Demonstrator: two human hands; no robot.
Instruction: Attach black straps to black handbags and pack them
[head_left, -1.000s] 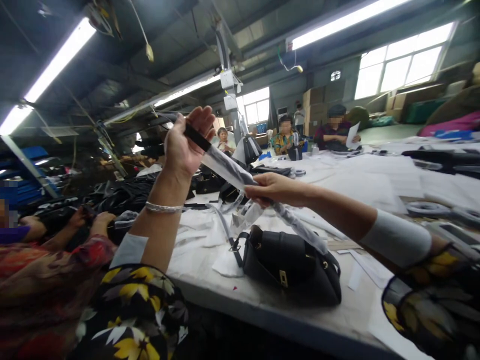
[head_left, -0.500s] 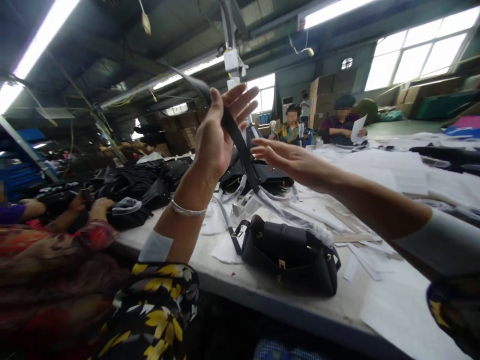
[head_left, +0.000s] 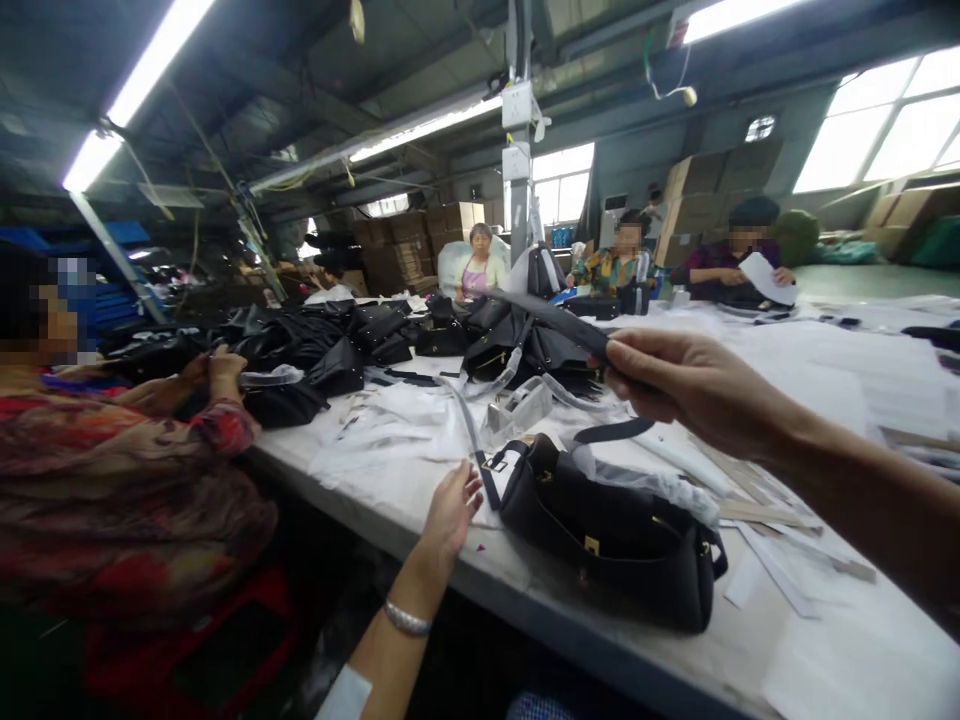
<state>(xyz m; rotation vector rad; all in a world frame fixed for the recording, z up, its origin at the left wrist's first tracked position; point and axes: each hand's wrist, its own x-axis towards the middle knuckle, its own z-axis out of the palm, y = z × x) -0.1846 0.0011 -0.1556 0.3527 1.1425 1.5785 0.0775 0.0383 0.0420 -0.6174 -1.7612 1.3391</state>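
Observation:
A black handbag (head_left: 615,540) with gold-coloured fittings lies at the table's near edge, its top open and some clear wrapping along its upper side. My right hand (head_left: 675,380) pinches a black strap (head_left: 559,318) above the bag; one length runs out blurred to the upper left. Below that hand, a curved black strap piece (head_left: 615,430) shows over the bag. My left hand (head_left: 450,505) is low beside the bag's left end, fingers loosely curled and apart, with nothing visible in them. Close to its fingertips is the bag's buckled side strap (head_left: 487,480).
Several black bags (head_left: 375,335) are heaped along the table's far left side. A clear plastic box (head_left: 519,408) stands behind the handbag. White sheets (head_left: 795,350) and cardboard strips (head_left: 765,510) cover the right. A co-worker (head_left: 150,450) sits at my left; others sit across the table.
My left hand has let go of the strap and dropped from chest height to beside the bag. My right hand, formerly open, now grips the strap. The view has shifted left.

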